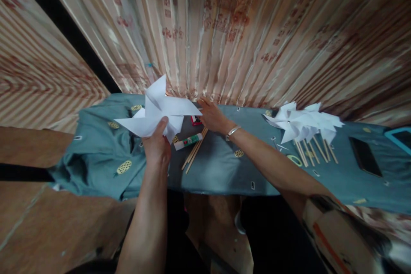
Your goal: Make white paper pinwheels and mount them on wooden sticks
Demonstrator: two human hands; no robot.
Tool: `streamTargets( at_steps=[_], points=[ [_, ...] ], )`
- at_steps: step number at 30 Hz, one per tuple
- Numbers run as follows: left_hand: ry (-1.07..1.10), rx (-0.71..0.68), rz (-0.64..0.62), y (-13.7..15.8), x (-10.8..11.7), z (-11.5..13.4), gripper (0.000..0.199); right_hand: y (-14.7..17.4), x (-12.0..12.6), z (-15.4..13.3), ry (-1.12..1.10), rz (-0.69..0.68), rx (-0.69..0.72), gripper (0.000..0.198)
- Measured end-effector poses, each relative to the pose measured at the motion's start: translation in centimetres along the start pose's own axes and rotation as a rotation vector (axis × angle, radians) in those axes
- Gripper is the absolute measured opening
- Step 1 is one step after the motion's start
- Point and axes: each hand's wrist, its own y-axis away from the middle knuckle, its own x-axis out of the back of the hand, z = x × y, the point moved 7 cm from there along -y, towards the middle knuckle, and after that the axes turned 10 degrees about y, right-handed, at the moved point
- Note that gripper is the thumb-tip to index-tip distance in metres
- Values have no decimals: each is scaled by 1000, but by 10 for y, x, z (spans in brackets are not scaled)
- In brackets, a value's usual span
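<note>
My left hand point(157, 146) pinches a white paper pinwheel point(163, 109) near its lower edge, thumb on top, and holds it above the cloth. Just past the pinwheel's right tip is my right hand point(212, 116), with its fingers bent together at the back of the table; what they hold, if anything, is hidden. A small red box point(195, 120) lies partly covered between that hand and the paper. Below it, a glue stick point(188, 141) rests against several thin wooden sticks point(194, 153).
Finished-looking white pinwheels point(298, 122) on sticks lie in a pile at the right. Near them are scissors point(282, 147), a green tape roll point(294, 160), a dark phone point(365, 156) and a blue-edged device point(400, 137). A grey-green cloth point(224, 171) covers the narrow table; a curtain point(205, 30) hangs behind.
</note>
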Motion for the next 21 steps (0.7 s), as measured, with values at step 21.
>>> streamTargets(
  at_steps=[21],
  points=[
    [71, 51, 8, 1, 2, -6, 64, -16, -18, -1, 44, -163, -33, 41]
  ],
)
